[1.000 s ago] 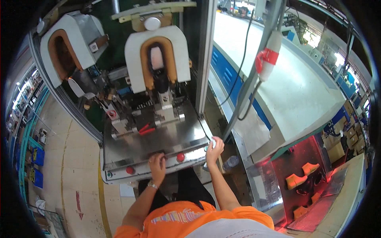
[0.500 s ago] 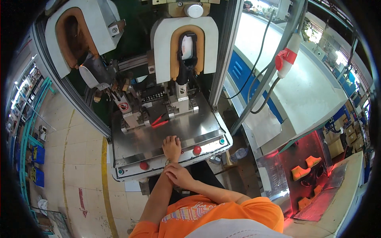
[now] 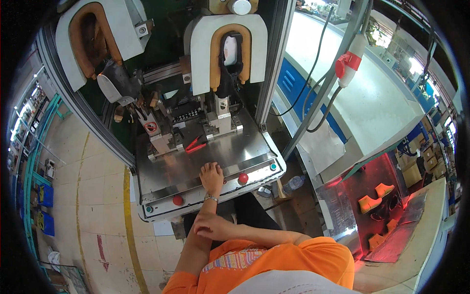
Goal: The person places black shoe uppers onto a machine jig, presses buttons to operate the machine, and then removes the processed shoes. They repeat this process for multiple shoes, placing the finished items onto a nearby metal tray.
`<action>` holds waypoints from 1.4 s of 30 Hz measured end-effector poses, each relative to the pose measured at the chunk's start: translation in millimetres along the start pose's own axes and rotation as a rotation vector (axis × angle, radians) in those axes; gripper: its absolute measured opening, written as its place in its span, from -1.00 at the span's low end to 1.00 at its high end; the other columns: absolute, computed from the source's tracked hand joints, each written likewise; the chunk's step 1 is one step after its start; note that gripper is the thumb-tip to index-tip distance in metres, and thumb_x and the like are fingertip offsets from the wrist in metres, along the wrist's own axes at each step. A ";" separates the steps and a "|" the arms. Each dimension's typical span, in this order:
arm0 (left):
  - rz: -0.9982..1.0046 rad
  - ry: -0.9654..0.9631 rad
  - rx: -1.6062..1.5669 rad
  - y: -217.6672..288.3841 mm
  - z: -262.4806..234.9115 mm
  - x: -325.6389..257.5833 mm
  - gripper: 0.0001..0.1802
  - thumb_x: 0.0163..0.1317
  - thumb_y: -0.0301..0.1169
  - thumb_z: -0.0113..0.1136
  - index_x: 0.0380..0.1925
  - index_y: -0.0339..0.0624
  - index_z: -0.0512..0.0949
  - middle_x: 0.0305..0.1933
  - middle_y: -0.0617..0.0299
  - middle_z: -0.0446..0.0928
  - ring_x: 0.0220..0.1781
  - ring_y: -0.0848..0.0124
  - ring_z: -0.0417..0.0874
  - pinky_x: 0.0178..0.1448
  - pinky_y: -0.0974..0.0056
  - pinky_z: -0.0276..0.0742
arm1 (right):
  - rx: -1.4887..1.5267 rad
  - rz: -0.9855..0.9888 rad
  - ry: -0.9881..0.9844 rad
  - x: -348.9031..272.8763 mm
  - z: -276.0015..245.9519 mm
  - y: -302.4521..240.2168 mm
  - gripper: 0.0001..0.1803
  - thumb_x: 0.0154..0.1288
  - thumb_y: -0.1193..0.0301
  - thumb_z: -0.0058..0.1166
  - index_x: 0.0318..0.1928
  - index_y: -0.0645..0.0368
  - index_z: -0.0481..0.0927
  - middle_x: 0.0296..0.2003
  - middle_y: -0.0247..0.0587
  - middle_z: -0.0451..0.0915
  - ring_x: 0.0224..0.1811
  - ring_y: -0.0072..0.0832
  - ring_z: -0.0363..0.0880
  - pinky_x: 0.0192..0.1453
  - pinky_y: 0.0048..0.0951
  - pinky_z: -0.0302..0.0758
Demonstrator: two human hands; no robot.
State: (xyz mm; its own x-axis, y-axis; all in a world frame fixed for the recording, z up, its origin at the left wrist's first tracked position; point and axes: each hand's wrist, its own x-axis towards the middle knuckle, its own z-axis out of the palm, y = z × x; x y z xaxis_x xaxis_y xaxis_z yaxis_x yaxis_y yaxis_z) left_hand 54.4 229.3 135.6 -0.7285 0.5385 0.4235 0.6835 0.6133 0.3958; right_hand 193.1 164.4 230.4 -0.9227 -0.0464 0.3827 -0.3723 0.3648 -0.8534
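My left hand (image 3: pixel 211 177) lies on the front edge of the steel machine bed (image 3: pixel 220 156), fingers stretched out and holding nothing. A metal-link bracelet or watch (image 3: pixel 211 198) circles that wrist. My right arm crosses in front of me, and my right hand (image 3: pixel 211 227) rests on my left forearm, its fingers loosely bent and empty. Beyond my left hand, red-handled pliers (image 3: pixel 195 146) lie on the bed. Behind them stand two forms: the right one carries a dark shoe upper (image 3: pixel 231 68) inside a padded U-shaped clamp (image 3: pixel 258 54), while the left form (image 3: pixel 113 85) is tilted.
Red push buttons (image 3: pixel 243 178) and green ones line the bed's front panel. To the right, a long white machine (image 3: pixel 377 108) stands behind a post with a red-and-white plug (image 3: pixel 348 68). Orange shoe pieces (image 3: pixel 369 203) sit under red light. A plastic bottle (image 3: pixel 294 183) lies below.
My right hand has slid from my left wrist down the forearm toward the elbow, uncovering the bracelet or watch. My left hand stays at the bed's edge. The view has shifted slightly.
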 end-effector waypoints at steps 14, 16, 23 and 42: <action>0.003 0.027 0.017 -0.2 -0.4 -0.9 -0.83 0.09 -0.30 0.01 -0.33 -0.02 0.51 -0.23 0.23 0.44 -0.06 0.24 0.42 -0.07 0.12 0.35 | -0.178 0.045 0.025 0.3 2.1 -4.1 -0.87 0.02 0.47 0.06 -0.36 0.16 0.47 -0.27 -0.17 0.43 -0.17 -0.20 0.43 -0.10 -0.25 0.37; -0.001 0.029 0.001 -2.7 2.5 -1.4 -0.83 0.08 -0.30 0.02 -0.33 -0.02 0.51 -0.23 0.23 0.44 -0.06 0.24 0.42 -0.06 0.12 0.34 | -0.116 0.037 -0.051 2.4 2.1 -7.6 -0.87 0.05 0.47 0.06 -0.33 0.17 0.48 -0.26 -0.17 0.45 -0.16 -0.21 0.44 -0.09 -0.25 0.37; -0.023 0.048 0.013 -0.5 4.4 -1.9 -0.84 0.07 -0.30 0.05 -0.33 -0.01 0.51 -0.22 0.25 0.45 -0.08 0.24 0.42 -0.06 0.14 0.33 | -0.354 0.190 0.313 -5.5 -23.3 31.1 -0.86 0.02 0.50 0.04 -0.34 0.22 0.47 -0.26 -0.10 0.45 -0.14 -0.08 0.40 -0.08 -0.24 0.38; -0.008 0.062 0.012 -0.3 3.0 -1.3 -0.86 0.04 -0.34 0.06 -0.38 -0.04 0.52 -0.28 0.21 0.44 -0.17 0.23 0.46 -0.15 0.14 0.39 | -0.421 0.139 0.352 -6.0 -12.7 24.6 -0.90 0.02 0.49 0.05 -0.38 0.20 0.51 -0.29 -0.16 0.47 -0.15 -0.21 0.42 -0.04 -0.24 0.37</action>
State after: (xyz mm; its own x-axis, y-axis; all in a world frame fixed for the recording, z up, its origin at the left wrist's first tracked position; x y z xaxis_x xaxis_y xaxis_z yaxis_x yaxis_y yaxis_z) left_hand 55.0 230.1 132.4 -0.7296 0.4971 0.4697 0.6766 0.6247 0.3898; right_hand 190.7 185.4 211.7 -0.8442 0.3158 0.4332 -0.1104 0.6882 -0.7170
